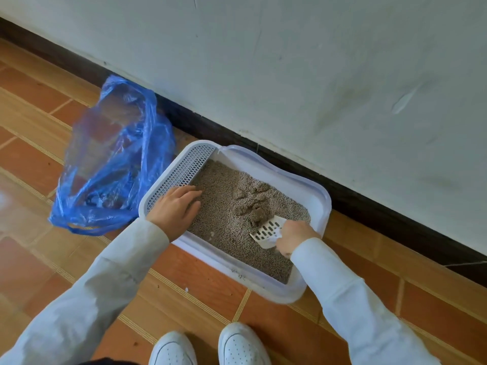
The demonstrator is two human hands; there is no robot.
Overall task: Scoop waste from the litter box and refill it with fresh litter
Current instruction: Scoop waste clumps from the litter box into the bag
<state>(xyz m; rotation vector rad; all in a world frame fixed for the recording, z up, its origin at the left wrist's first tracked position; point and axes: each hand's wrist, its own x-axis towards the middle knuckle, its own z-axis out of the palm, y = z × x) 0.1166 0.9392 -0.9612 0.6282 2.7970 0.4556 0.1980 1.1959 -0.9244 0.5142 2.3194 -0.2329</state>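
A white litter box (320, 196) sits on the tiled floor against the wall, holding grey granular litter (224, 206). Several brown clumps of waste (251, 204) lie in the middle of the litter. My right hand (293, 237) grips a white slotted scoop (268, 229), whose blade rests in the litter just beside the nearest clump. My left hand (175, 208) lies on the box's left rim by its grated step, fingers spread over the edge and touching the litter.
An open blue plastic bag (113, 159) stands on the floor left of the box, touching it. A dark skirting board (369, 204) and pale wall run behind. My two white shoes (208, 346) are at the bottom centre.
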